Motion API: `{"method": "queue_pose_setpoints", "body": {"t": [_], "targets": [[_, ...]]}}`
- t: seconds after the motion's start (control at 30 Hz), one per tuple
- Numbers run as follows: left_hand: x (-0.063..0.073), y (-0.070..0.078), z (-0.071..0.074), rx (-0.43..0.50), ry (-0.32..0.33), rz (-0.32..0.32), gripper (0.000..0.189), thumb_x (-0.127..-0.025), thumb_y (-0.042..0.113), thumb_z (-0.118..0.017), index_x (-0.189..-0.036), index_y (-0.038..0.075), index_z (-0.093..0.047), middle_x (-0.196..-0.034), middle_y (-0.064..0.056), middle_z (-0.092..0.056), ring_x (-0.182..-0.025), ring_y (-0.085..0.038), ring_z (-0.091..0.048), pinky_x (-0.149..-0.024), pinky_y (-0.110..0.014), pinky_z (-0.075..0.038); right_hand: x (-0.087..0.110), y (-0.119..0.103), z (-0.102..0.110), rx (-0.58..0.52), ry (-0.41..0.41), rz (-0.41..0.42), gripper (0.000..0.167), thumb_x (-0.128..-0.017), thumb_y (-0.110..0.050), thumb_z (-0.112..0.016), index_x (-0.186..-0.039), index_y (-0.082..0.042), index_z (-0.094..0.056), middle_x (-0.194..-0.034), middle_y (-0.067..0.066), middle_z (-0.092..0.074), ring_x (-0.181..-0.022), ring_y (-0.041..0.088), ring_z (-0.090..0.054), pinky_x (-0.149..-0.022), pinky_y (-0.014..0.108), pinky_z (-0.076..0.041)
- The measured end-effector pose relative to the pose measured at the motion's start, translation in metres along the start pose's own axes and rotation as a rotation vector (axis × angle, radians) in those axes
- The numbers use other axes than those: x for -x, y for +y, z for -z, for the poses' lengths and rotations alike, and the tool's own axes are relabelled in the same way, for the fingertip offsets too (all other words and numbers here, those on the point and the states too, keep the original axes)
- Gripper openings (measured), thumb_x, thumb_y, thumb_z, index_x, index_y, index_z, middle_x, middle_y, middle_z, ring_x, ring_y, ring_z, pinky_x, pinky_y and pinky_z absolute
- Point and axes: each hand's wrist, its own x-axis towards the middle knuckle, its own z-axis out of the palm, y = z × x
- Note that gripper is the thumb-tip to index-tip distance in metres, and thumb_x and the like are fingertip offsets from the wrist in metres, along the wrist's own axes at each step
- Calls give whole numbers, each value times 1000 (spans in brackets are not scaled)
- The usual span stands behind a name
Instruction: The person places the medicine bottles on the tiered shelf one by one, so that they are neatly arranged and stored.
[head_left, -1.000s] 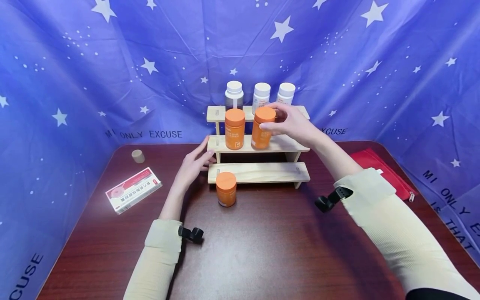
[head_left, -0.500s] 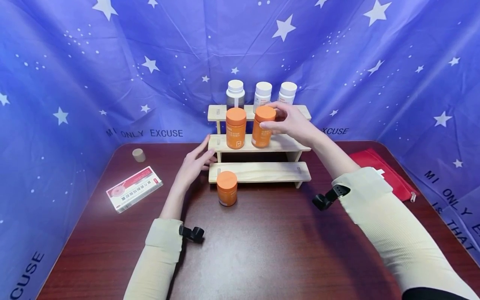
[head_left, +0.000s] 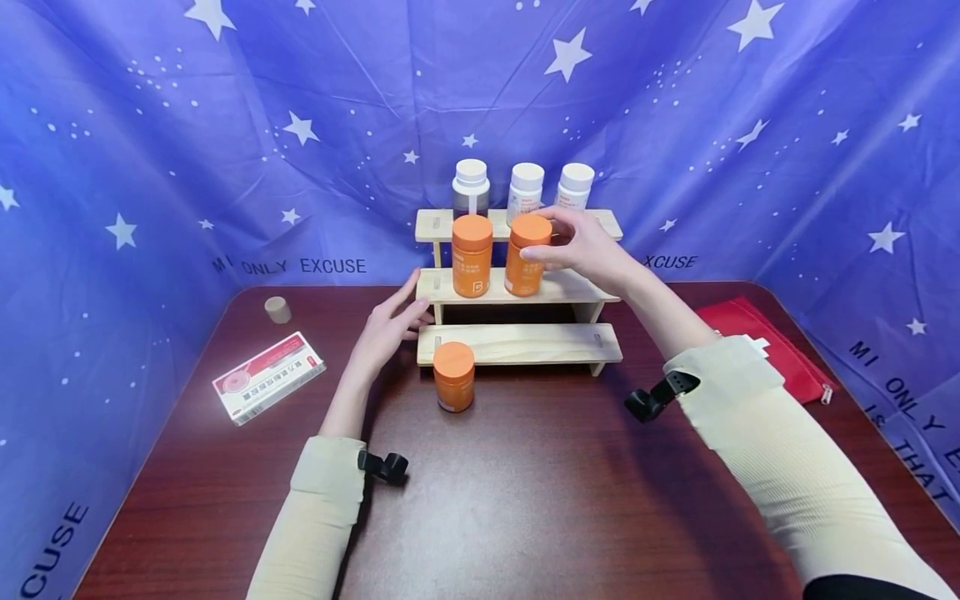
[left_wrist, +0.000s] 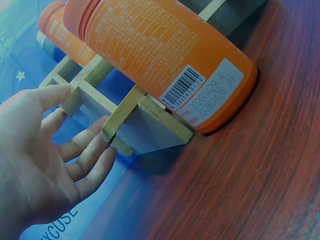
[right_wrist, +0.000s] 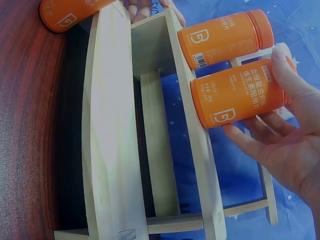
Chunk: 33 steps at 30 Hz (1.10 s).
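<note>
My right hand grips an orange supplement bottle near its cap, thumb on one side and fingers on the other. The bottle stands upright on the middle tier of a light wooden three-tier rack. Beside it on the same tier, to the left, stands a matching orange bottle. With fingers spread and slightly bent, my left hand touches the rack's left end at the middle tier. A third orange bottle stands on the table before the bottom tier, large in the left wrist view.
Three white-capped bottles line the top tier. On the left of the table lie a red-and-white medicine box and a small beige cylinder. A red zip pouch is at the right. Blue star-printed cloth encloses the back and sides.
The bottle in my right hand settles very slightly lower, still on the middle tier. My left hand stays at the rack's end, and the other bottles keep their places.
</note>
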Motion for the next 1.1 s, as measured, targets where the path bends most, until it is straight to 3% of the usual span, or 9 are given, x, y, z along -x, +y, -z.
{"method": "queue_pose_setpoints", "body": {"t": [0.33, 0.77, 1.1], "targets": [[-1, -3, 1, -9, -1, 4, 64, -104, 46, -56, -162, 38, -29, -115, -30, -73, -102, -30, -70, -95, -50, -60, -1, 1, -2, 20, 3, 9, 56, -90, -19, -80, -141, -13, -59, -133, 10, -67, -116, 18, -66, -88, 26, -61], [-1, -2, 0, -7, -2, 12, 63, -104, 47, -56, -161, 40, -29, -116, -30, -73, -106, -33, -69, -97, -51, -60, 0, 4, 0, -35, 4, -38, 60, -91, -18, -79, -146, -13, -54, -138, 12, -63, -125, 23, -62, -90, 32, -62], [-1, -2, 0, 5, 2, 17, 60, -104, 48, -56, -159, 45, -32, -115, -29, -73, -107, -34, -69, -97, -51, -59, 12, 9, 0, -78, 109, 13, 60, -93, -21, -78, -147, -18, -54, -139, 11, -62, -123, 22, -65, -97, 35, -61]]}}
